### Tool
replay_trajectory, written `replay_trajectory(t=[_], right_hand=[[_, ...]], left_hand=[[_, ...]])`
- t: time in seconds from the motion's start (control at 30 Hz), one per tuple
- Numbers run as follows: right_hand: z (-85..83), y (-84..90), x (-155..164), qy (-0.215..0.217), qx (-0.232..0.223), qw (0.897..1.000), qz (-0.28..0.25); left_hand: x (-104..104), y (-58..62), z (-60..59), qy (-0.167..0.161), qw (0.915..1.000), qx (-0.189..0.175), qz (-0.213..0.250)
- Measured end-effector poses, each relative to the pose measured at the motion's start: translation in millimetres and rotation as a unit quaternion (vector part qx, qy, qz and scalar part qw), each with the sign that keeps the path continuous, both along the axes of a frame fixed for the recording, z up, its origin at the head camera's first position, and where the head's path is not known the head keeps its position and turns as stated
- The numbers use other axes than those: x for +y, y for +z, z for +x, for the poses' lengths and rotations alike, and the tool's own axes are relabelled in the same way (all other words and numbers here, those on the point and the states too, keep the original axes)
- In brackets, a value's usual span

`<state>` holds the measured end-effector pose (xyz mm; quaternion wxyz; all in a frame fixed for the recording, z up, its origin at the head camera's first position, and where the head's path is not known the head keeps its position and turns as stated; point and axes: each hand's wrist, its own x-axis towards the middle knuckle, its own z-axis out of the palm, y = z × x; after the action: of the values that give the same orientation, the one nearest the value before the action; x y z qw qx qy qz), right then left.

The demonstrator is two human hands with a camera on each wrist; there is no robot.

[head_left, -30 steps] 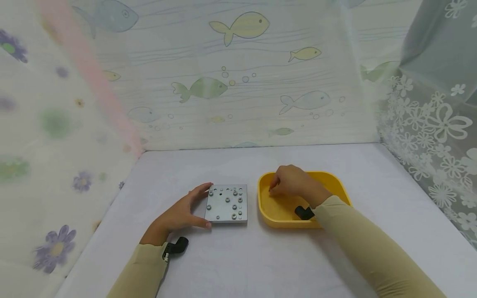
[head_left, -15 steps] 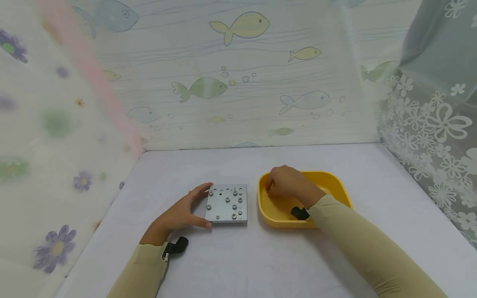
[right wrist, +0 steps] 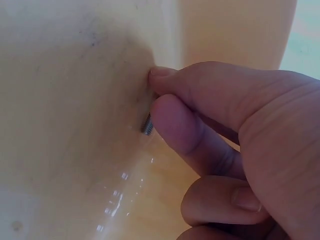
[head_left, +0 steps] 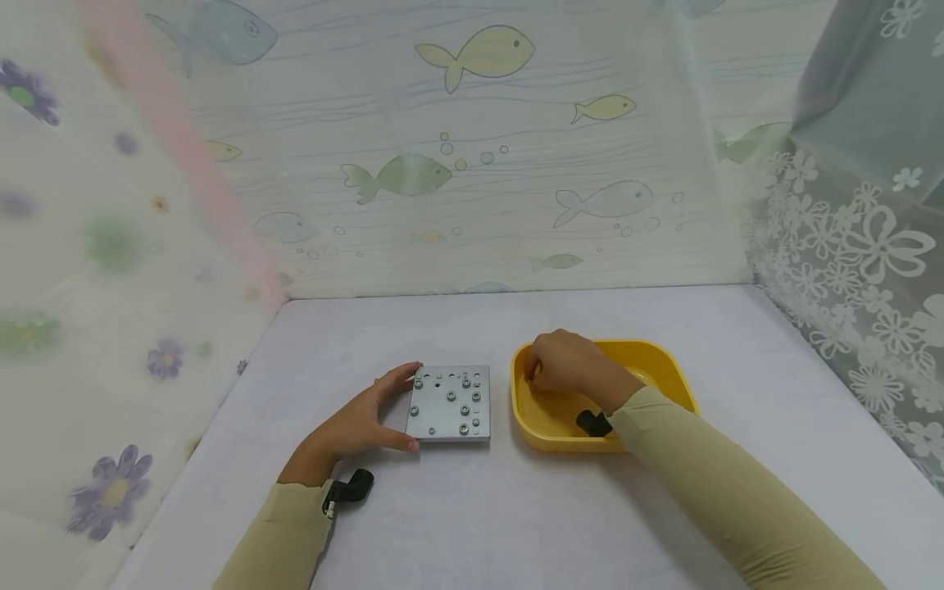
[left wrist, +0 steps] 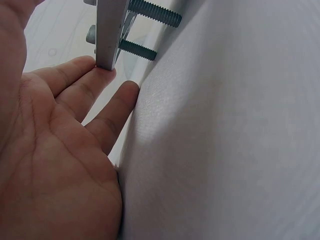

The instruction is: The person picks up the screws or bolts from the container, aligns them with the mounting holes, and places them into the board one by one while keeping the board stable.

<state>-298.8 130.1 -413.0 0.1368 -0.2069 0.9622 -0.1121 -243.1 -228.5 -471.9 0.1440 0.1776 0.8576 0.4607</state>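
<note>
A: How does the left hand (head_left: 357,424) lie?
B: Wide. Thumb at the near left corner of the plate (head_left: 437,416), forefinger stretched to the far left corner, with a broad gap between them. It grips the plate by those two opposite edges

A: And its other fingers?
B: The left wrist view shows two long fingers nearly straight, tips against the plate's edge. One more reaches below them, close to the table (head_left: 442,524), palm turned towards the plate

A: What's under the plate?
B: Two threaded shafts (left wrist: 156,12) poke out below; I can't tell whether they touch the table. From the head view, several screw heads dot its top

A: Now the right hand (head_left: 571,362)?
B: It reaches down inside the tray (head_left: 568,445), by the left wall, wrist bent over the near side and knuckles up. The plate sits just left of that tray

A: Grip there?
B: Narrow. Thumb and forefinger pinch a screw (right wrist: 147,126); only its threaded end shows below the fingertips. The remaining fingers curl in towards the palm

A: The arms?
B: Both come in from the near side, the right sleeve (head_left: 737,483) slanting across to the tray
</note>
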Motion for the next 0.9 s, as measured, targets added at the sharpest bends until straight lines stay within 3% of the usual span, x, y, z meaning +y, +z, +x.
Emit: replay_trajectory(t=[0.53,0.9], right_hand=[[2.3,5.2,-2,0.008,0.026,1.000,0.017],[1.3,13.6,0,-0.011,0.048,0.998,-0.028]], left_hand=[[2,0.7,1.5,0.002,1.0000,0.002,0.000],[2,3.3,2.7,0.002,1.0000,-0.001,-0.002]])
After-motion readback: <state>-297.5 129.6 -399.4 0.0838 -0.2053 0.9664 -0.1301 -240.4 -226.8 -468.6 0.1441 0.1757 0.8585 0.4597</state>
